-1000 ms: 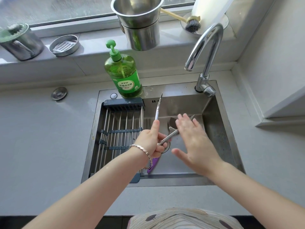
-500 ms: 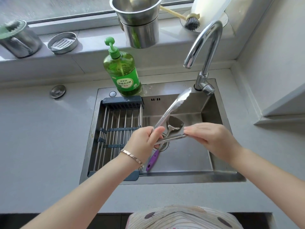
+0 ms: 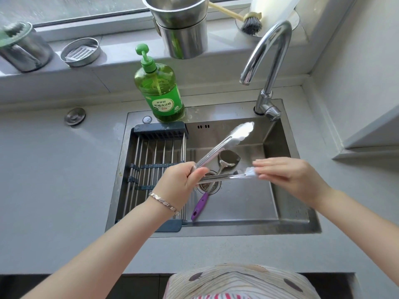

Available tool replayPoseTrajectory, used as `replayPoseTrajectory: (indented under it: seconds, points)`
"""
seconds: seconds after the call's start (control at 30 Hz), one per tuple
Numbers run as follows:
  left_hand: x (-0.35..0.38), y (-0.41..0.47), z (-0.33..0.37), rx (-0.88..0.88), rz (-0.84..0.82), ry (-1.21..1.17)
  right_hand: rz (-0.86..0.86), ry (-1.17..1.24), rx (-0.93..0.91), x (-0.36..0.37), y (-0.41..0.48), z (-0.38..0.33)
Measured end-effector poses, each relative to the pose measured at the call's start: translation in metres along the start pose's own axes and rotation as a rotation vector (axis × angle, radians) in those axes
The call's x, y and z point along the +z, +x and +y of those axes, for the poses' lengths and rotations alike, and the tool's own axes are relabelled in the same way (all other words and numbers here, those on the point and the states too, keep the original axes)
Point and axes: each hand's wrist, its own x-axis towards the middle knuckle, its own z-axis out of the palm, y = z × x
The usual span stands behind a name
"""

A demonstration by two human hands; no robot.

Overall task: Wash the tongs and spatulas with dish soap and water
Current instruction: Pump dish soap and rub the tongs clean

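- left hand [image 3: 181,182], a bracelet on its wrist, grips the hinge end of the steel tongs [image 3: 223,146] with curled fingers, holding them above the sink [image 3: 248,214]
- right hand [image 3: 289,178] lies nearly flat, fingers straight – their tips touch the foamy end of the lower tong arm; the upper arm splays away toward the faucet [image 3: 269,61], its tip also sudsy
- under the tongs, a purple-handled spatula [image 3: 200,207] lies on the sink floor, shaft across the drain, head pointing to the back wall
- wire drying rack [image 3: 155,160] spans the sink's left part
- green dish soap bottle [image 3: 159,91] stands upright on the sink's back rim, just behind the rack
- on the windowsill beyond – stacked steel pots [image 3: 183,33] and a dish brush [image 3: 250,23]
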Motion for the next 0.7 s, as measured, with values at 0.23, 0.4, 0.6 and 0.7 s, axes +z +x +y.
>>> replayPoseTrajectory:
  seconds: [0.23,0.4,0.6,0.7]
  points:
    - [0.007,-0.006,-0.015,0.146,-0.005,0.060,-0.319,0.948,1.039,-0.018,0.027,-0.018]
    - [0.009,-0.004,-0.007,0.213,0.015,0.049,-0.617,0.797,1.160,-0.005,0.040,-0.032]
    - [0.009,-0.006,-0.013,0.216,-0.050,0.088,-0.671,0.476,1.046,0.009,0.047,-0.039]
    - [0.007,-0.006,-0.017,0.148,-0.014,0.067,-0.649,0.806,1.073,-0.004,0.049,-0.032]
